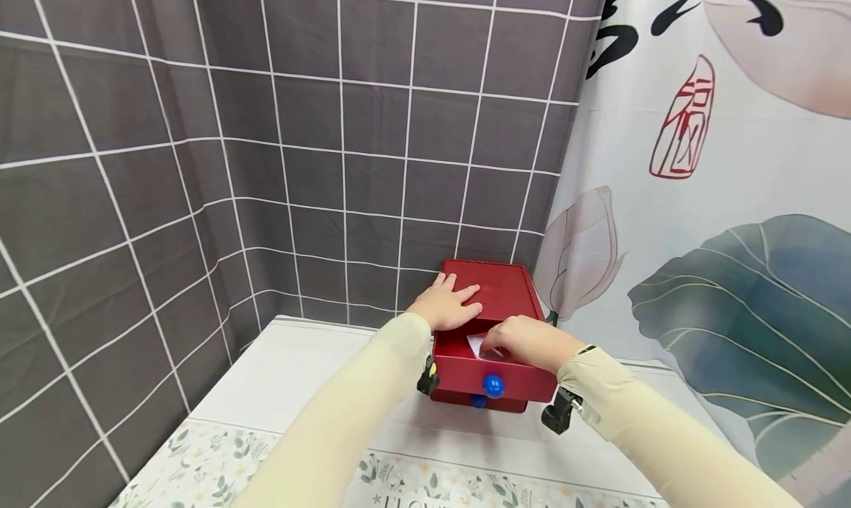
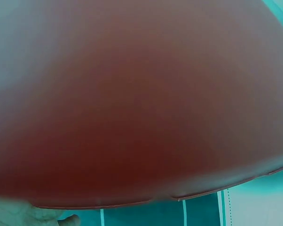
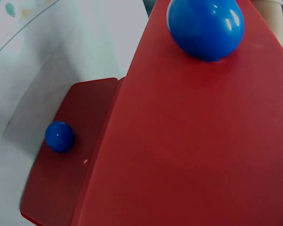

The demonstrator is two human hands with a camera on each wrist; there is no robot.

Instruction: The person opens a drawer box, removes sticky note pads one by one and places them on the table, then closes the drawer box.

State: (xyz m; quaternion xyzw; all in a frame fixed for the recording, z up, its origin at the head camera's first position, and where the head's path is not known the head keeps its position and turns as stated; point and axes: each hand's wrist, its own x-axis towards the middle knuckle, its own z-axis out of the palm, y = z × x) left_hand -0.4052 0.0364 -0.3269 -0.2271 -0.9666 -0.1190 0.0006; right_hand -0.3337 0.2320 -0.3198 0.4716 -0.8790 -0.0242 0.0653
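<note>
A red two-drawer box [image 1: 495,290] stands on the white table against the curtain. My left hand [image 1: 447,305] rests on the left side of its top, fingers spread. The upper drawer [image 1: 459,375], with a round blue knob [image 1: 493,386], is pulled out. Inside it, my right hand [image 1: 528,340] reaches down with curled fingers and pinches a flat white sheet [image 1: 475,343]; the fingertips are partly hidden. In the right wrist view the drawer front [image 3: 188,141] and its large blue knob [image 3: 206,28] fill most of the picture. Blurred red fills the left wrist view.
Below the pulled-out drawer is the lower drawer [image 1: 452,397] with a smaller blue knob [image 1: 479,401], pushed in. A dark checked curtain [image 1: 372,183] and a white printed curtain [image 1: 618,161] hang behind. A floral cloth strip [image 1: 405,478] runs along the white table's [image 1: 312,360] front.
</note>
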